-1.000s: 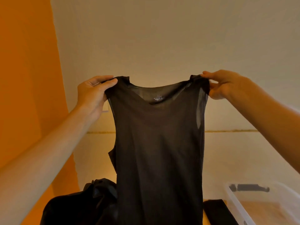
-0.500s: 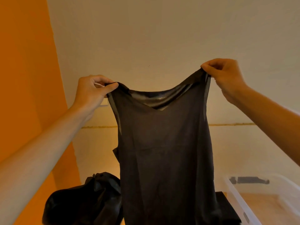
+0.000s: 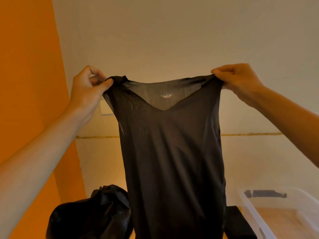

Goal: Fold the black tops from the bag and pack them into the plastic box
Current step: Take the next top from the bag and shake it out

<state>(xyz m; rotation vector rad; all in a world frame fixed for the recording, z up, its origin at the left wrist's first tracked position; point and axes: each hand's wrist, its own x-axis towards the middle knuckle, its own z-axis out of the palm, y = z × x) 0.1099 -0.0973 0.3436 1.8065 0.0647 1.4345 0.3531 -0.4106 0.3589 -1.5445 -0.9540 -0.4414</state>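
the black top (image 3: 172,152) hangs in the air in front of the person, stretched by its two shoulder straps between the left hand (image 3: 86,94) and the right hand (image 3: 240,81), both raised to about the same height. each hand pinches one strap: on the left the fingers (image 3: 107,82) are curled with the thumb pressed on the cloth at that corner, and on the right they are curled round the other strap, so both hands are taken up by the garment. what matters is the top's long axis: it runs straight down from the fingers, neckline up with the label showing, hem lost below the frame edge, while its width lies across from hand to hand. the top thus hangs below and between the hands, no nearer one than the other. the black bag (image 3: 91,216) sits low on the left, partly behind the cloth; the plastic box (image 3: 253,216) stands low on the right, with a dark folded piece (image 3: 240,221) just beside its wall. judged from this, the fold would begin by bringing the two straps together or laying the top down flat, and the right hand is the nearer one to the box for packing.
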